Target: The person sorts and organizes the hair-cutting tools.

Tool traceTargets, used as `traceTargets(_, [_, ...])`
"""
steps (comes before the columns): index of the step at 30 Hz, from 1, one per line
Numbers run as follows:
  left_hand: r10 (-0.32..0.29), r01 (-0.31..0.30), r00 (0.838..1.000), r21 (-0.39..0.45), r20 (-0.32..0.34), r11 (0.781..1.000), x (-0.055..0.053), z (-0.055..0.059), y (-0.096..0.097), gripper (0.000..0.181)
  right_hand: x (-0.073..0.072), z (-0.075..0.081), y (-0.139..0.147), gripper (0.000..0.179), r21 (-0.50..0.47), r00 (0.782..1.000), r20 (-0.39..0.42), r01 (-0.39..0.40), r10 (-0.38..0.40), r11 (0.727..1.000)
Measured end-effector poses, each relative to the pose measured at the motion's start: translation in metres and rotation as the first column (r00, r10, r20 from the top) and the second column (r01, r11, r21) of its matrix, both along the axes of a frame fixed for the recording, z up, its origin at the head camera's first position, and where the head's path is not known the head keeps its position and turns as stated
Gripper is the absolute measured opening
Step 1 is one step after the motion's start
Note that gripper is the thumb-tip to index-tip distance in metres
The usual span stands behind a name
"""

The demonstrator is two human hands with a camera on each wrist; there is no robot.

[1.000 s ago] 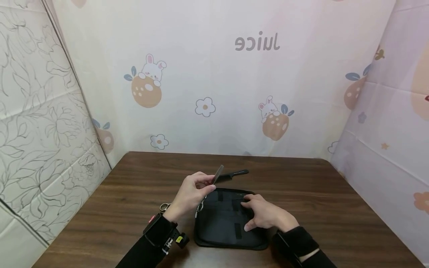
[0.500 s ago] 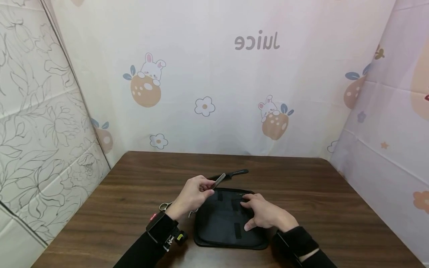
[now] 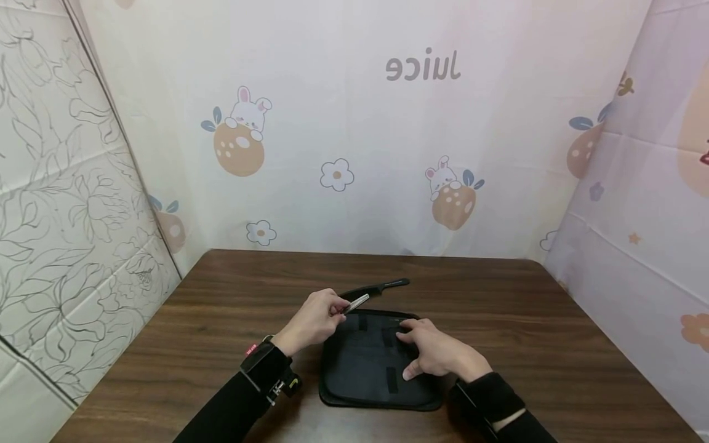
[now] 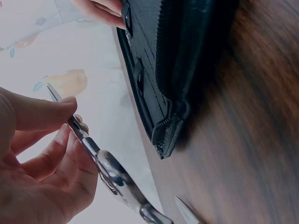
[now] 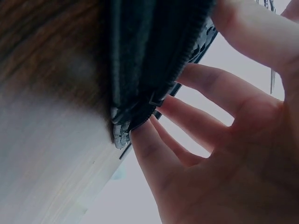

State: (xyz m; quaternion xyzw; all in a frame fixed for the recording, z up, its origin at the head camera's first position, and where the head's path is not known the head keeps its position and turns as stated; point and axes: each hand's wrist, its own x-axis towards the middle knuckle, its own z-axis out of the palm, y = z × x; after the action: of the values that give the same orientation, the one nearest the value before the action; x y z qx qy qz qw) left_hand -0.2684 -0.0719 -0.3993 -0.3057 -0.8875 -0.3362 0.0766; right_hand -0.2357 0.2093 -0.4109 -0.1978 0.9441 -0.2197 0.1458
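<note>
My left hand (image 3: 316,320) pinches a pair of shiny metal scissors (image 4: 119,177) by the blades between thumb and fingers. In the left wrist view their handle end slants down to the right; in the head view the blades (image 3: 359,303) stick out past the fingers, over the far left corner of a black zip case (image 3: 360,363). The case lies on the table, with dark straps on its face. My right hand (image 3: 437,352) rests on the case's right side, fingers spread. In the right wrist view its fingertips (image 5: 140,135) touch the zipped edge.
A black comb (image 3: 382,288) with a handle lies just behind the case. Left of the case, a pointed metal blade (image 4: 187,212) lies on the wooden table (image 3: 221,307). A metal ring (image 3: 268,338) peeks out behind my left wrist. Printed curtains (image 3: 343,123) stand around the table.
The scissors' blades have tipped down from steep to a lower slant toward the right, and my left hand has shifted slightly left. My right hand stays on the case.
</note>
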Motion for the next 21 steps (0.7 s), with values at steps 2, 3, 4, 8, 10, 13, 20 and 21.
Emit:
traceTargets(2, [0.004,-0.004,1.0,-0.019,-0.005,1.0,-0.0011,-0.0009,-0.0002,0.02,-0.0001,0.0003,-0.0006,0.07,0.004,1.0,-0.002,0.0,0.0,1.0])
traceTargets(3, [0.008,-0.008,1.0,-0.03,-0.006,1.0,-0.0016,-0.001,-0.0002,0.02,-0.0001,0.0003,-0.0009,0.07,0.007,1.0,-0.004,-0.001,0.001,1.0])
traceTargets(4, [0.015,-0.015,1.0,-0.04,-0.002,0.999,-0.0021,-0.0007,-0.0002,0.02,-0.0002,0.0006,-0.0012,0.07,0.011,1.0,-0.006,-0.002,0.002,1.0])
traceTargets(8, [0.027,-0.028,1.0,-0.094,-0.014,0.995,-0.0044,-0.0001,0.0004,0.02,-0.0004,0.0022,-0.0023,0.07,0.031,1.0,-0.011,-0.002,0.002,1.0])
traceTargets(10, [0.029,-0.032,0.999,-0.119,-0.022,0.992,-0.0053,-0.0001,0.0005,0.02,-0.0002,0.0026,-0.0026,0.07,0.039,1.0,-0.009,-0.001,0.002,0.999])
traceTargets(13, [0.04,-0.045,0.999,-0.164,-0.031,0.985,-0.0064,-0.0002,0.0007,0.021,0.0,0.0025,-0.0026,0.07,0.044,1.0,-0.011,-0.005,0.005,0.999])
traceTargets(20, [0.063,-0.079,0.996,-0.267,-0.065,0.961,-0.0094,0.0,-0.0001,0.025,0.0014,0.0026,-0.0033,0.069,0.041,1.0,-0.019,-0.007,0.007,0.999])
traceTargets(21, [0.064,-0.081,0.995,-0.272,-0.071,0.959,-0.0101,-0.0004,-0.0004,0.024,0.0016,0.0027,-0.0034,0.069,0.04,1.0,-0.018,-0.006,0.007,0.999])
